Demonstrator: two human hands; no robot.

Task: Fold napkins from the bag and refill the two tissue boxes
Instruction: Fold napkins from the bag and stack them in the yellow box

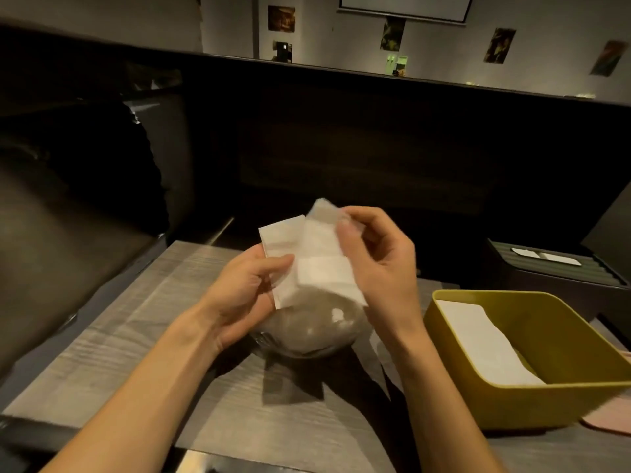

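While the bag (309, 327) lies on the grey table (112, 339) as the fixed mark for everything else, the person holds a white napkin (309, 257) in the air just above it with both hands. To the left of the bag, the left hand (244, 295) is closed on the napkin's lower left edge, thumb on top and fingers curled beneath. Above the bag, the napkin shows a narrow flap on its left and a wider panel overlapping it, so it looks part-way folded. Up and to the right of the bag, the right hand (379, 264) pinches the napkin's top corner between thumb and fingertips. To the right of the bag stands a yellow box (560, 404), open-topped, with one folded napkin (485, 346) lying inside against its left wall. Farther right and behind it sits a dark box (560, 268) with white paper showing in its slot. The step in hand seems to be the folding. The next move likely calls for bringing the panels together, pressing the crease flat, then laying the napkin into the yellow box.
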